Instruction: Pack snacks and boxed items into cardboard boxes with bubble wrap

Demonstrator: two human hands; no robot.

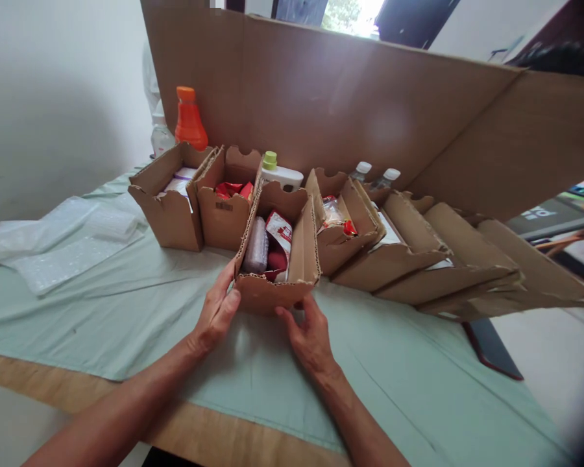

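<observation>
Both hands hold an open cardboard box [275,293] at the middle of the cloth-covered table. My left hand [219,308] grips its left front corner, thumb toward the front and the fingers partly hidden behind the side. My right hand [311,334] is at the lower right front corner, with some fingertips hidden under or behind the box. Inside the box lie a bubble-wrapped roll [257,245], a white and red printed packet [279,231] and a dark red item [276,259] whose kind I cannot make out.
Left stand two cardboard boxes [175,220], with a bubble wrap sheet [63,253] beside them. Several leaning boxes [399,269] line the right. Behind are an orange bottle [189,120], a white bottle with green cap [282,175], clear bottles [387,178] and a tall cardboard panel [321,97].
</observation>
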